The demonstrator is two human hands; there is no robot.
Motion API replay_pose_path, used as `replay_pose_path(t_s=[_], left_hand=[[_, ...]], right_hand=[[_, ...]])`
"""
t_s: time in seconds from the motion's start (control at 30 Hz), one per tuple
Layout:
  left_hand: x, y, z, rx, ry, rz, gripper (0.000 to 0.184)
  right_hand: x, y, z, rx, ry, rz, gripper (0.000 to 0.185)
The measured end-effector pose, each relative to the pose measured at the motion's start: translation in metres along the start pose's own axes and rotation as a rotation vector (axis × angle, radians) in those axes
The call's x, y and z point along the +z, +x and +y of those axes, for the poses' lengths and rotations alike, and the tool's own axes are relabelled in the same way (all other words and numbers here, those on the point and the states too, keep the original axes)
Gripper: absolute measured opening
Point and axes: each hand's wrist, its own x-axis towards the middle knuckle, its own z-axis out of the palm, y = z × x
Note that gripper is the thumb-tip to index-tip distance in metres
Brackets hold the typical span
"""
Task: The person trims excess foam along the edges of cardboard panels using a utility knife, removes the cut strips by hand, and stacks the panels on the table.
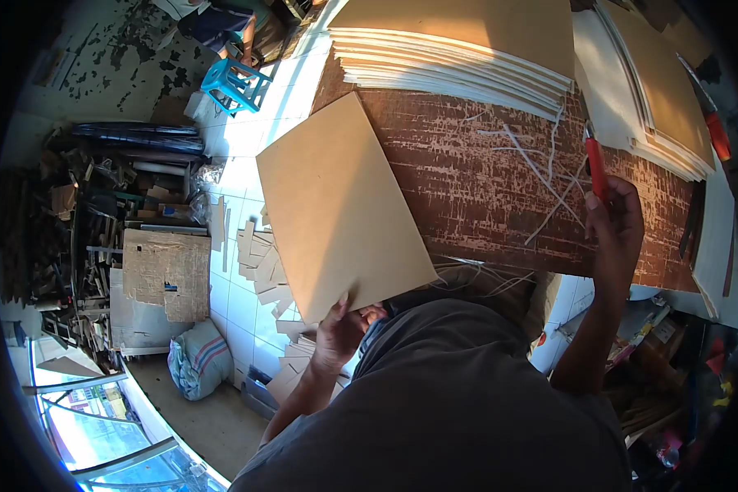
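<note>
My left hand (339, 332) grips the near edge of a tan board sheet (344, 209), thumb on top. The sheet is tilted and sticks out past the left side of the worn brown table (484, 217). In my right hand (619, 215), fingers closed, is a red-handled cutter (596, 168) with its tip pointing away from me, over the table. Thin white strips (541, 176) lie loosely on the tabletop to the left of the cutter.
A stack of tan boards with white edges (451, 61) sits at the table's far side, another stack (664, 90) at right. A second red-handled tool (717, 135) lies beyond it. Offcuts (262, 266) litter the tiled floor. Near a blue stool (234, 86) is another person (221, 25).
</note>
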Motion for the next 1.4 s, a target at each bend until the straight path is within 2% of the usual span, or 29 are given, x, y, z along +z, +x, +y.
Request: replay_pose_path(t_s=[0.07,0.1,0.17,0.3,0.37,0.4,0.47,0.5,0.53,0.6,0.67,0.7,0.77,0.9,0.93,1.0,1.03,1.1,1.2,1.33,1.4], left_hand=[[0.020,0.002,-0.008,-0.077,-0.002,-0.002,0.061],[0.027,0.006,-0.011,-0.083,-0.003,-0.005,0.061],[0.037,0.014,-0.017,-0.073,0.104,-0.082,0.073],[0.045,0.019,-0.023,-0.124,0.098,-0.199,0.078],[0.062,0.018,-0.019,-0.136,0.148,-0.312,0.089],[0.064,0.020,-0.011,-0.134,0.152,-0.314,0.089],[0.065,0.024,0.014,-0.134,0.741,-0.770,0.099],[0.076,0.020,0.025,-0.158,0.684,-0.782,0.088],[0.083,0.020,0.034,-0.158,0.686,-0.780,0.088],[0.096,0.026,0.057,-0.117,0.760,-0.906,0.075],[0.108,0.037,0.084,0.089,0.905,-0.789,0.055],[0.120,0.042,0.098,0.165,1.008,-0.628,0.048],[0.120,0.076,0.116,0.404,1.179,-0.434,0.036],[0.103,0.161,0.136,0.834,1.597,-0.031,0.038],[0.095,0.180,0.141,0.827,1.593,-0.040,0.038],[0.077,0.210,0.146,0.888,1.780,0.131,0.054],[0.071,0.215,0.145,0.883,1.781,0.120,0.054],[0.065,0.224,0.146,0.675,1.850,0.213,0.072],[0.057,0.227,0.140,0.697,1.903,0.192,0.083],[0.056,0.227,0.136,0.698,1.964,0.252,0.082],[0.060,0.224,0.135,0.717,2.029,0.289,0.075]], right_hand=[[0.007,-0.005,-0.001,0.016,0.013,-0.007,0.032],[0.009,-0.007,-0.002,0.025,0.034,-0.030,0.032],[0.011,-0.011,-0.003,0.033,0.062,-0.071,0.031],[0.013,-0.016,-0.002,0.047,0.064,-0.109,0.032],[0.018,-0.022,-0.005,0.074,0.081,-0.108,0.031],[0.020,-0.024,-0.006,0.103,0.098,-0.113,0.031],[0.021,-0.025,-0.005,0.116,0.101,-0.144,0.031],[0.021,-0.026,-0.004,0.133,0.099,-0.178,0.030],[0.022,-0.027,-0.004,0.133,0.102,-0.179,0.030],[0.026,-0.028,-0.005,0.168,0.080,-0.192,0.030],[0.027,-0.027,-0.002,0.178,0.111,-0.218,0.029],[0.027,-0.027,-0.002,0.188,0.143,-0.244,0.029],[0.030,-0.027,-0.009,0.209,0.157,-0.255,0.029],[0.030,-0.030,-0.012,0.204,0.131,-0.304,0.031],[0.029,-0.032,-0.012,0.210,0.125,-0.296,0.031],[0.027,-0.036,-0.011,0.187,0.100,-0.305,0.038],[0.027,-0.039,-0.012,0.193,0.099,-0.297,0.038],[0.027,-0.044,-0.012,0.127,0.017,-0.248,0.047],[0.020,-0.047,-0.007,0.147,-0.007,-0.257,0.052],[0.019,-0.046,-0.007,0.161,0.012,-0.249,0.046],[0.021,-0.043,-0.009,0.158,-0.006,-0.275,0.045]])
